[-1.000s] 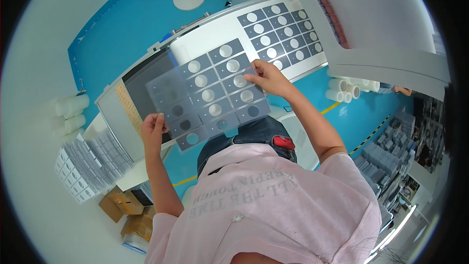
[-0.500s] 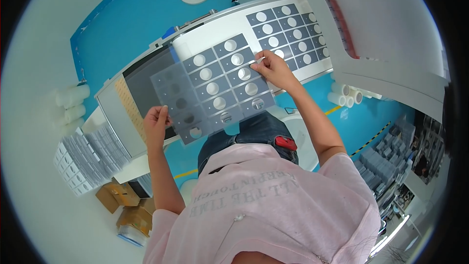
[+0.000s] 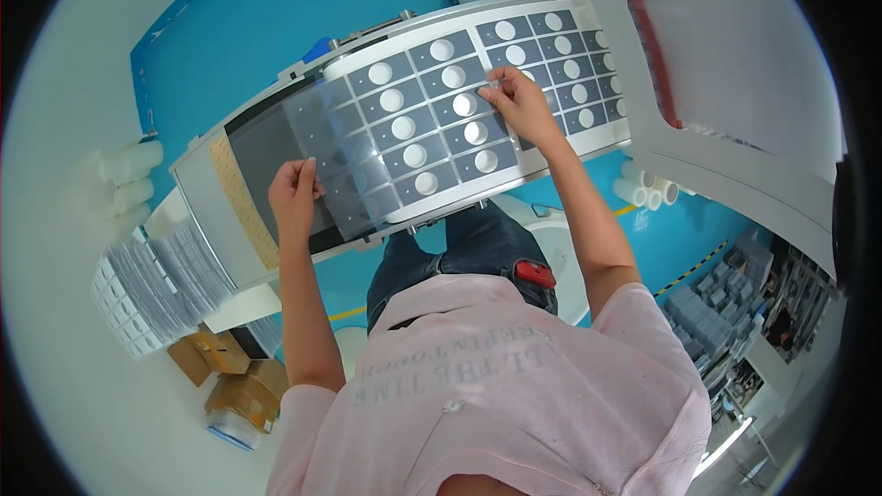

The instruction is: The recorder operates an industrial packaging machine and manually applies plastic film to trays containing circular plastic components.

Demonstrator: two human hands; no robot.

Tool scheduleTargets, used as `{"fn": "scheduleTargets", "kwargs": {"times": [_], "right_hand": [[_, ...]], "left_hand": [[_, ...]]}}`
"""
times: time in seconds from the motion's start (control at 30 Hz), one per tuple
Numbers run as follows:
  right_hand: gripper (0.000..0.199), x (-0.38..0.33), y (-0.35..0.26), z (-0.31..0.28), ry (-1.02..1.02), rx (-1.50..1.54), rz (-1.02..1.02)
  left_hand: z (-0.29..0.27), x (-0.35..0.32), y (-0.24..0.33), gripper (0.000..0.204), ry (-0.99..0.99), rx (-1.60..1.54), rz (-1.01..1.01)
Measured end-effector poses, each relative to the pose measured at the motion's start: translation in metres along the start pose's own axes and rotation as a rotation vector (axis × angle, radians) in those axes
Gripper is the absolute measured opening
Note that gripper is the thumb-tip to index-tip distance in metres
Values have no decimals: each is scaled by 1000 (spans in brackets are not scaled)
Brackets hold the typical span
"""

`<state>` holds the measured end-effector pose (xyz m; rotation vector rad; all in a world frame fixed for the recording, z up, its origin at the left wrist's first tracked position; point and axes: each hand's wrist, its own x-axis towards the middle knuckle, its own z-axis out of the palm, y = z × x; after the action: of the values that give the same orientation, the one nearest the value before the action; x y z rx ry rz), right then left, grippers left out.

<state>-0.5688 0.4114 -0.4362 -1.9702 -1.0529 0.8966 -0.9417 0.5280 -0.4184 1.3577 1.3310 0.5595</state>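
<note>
A printed plastic sheet [image 3: 432, 115], with rows of dark grey panels and round see-through windows, lies across the white conveyor belt [image 3: 390, 49]. Its left part overlaps a dark flat surface [image 3: 262, 136]. My left hand [image 3: 295, 198] pinches at the sheet's left edge, thumb and fingers together. At the right edge my right hand [image 3: 522, 108] is closed in a pinch, close to the gap before a second sheet [image 3: 571, 69]. That second sheet has the same pattern and lies farther right on the belt, partly covered by my right hand.
A white machine housing [image 3: 735, 64] with a red-edged opening stands at the right end. White rolls [image 3: 643, 186] sit below it. Left are stacked sheets [image 3: 170, 289] and cardboard boxes [image 3: 241, 395]. More grey stacks [image 3: 717, 298] stand at the lower right.
The sheet has moved from a tilted position above the near edge, away from my body, and now lies flat on the belt in line with the second sheet. Both hands moved forward with it.
</note>
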Motion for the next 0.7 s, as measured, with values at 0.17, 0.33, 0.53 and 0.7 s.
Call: {"fn": "scheduleTargets", "kwargs": {"times": [0.17,0.33,0.53,0.7], "right_hand": [[30,12,3,1,1,-42,20],[30,16,13,6,29,43,19],[30,19,21,10,43,55,-10],[30,21,21,9,7,-17,5]], "left_hand": [[5,15,-7,21,-14,-14,10],[7,17,-11,23,-7,-21,-4],[8,16,-14,23,6,-20,1],[11,22,-14,22,7,-18,-10]]}}
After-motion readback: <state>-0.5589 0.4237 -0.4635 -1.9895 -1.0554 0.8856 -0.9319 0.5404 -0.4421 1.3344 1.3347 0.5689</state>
